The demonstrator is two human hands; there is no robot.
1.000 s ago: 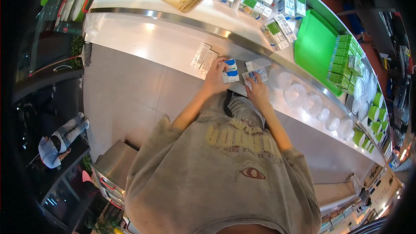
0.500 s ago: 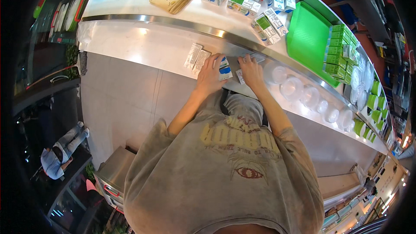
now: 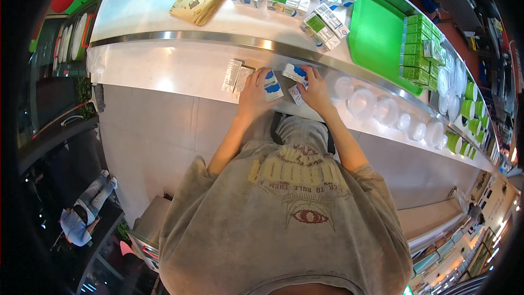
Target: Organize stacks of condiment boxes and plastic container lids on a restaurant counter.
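On the lower ledge of the counter, my left hand (image 3: pixel 253 96) is curled against the side of a pair of small blue-and-white cartons (image 3: pixel 272 86). Just left of its fingers lie some pale, printed cartons (image 3: pixel 231 75). My right hand (image 3: pixel 315 92) pinches another blue-and-white carton (image 3: pixel 295 72), its thumb and fingers at the right end. Beneath that hand, a further small white carton (image 3: pixel 296 95) lies tilted near the ledge's front edge. The undersides of the cartons are hidden.
A metal-edged upper shelf (image 3: pixel 185 35) runs behind my hands. It bears a stack of patterned paper bags (image 3: pixel 200 1), white-and-green cartons (image 3: pixel 289 3), a green tray (image 3: pixel 376 38) and stacked green boxes (image 3: pixel 417 49). Clear plastic cups (image 3: pixel 361 102) line the ledge to the right.
The right hand has taken hold of a blue-and-white carton and brought it into plain view between my hands. My left hand stays at its cartons. The whole view has shifted slightly.
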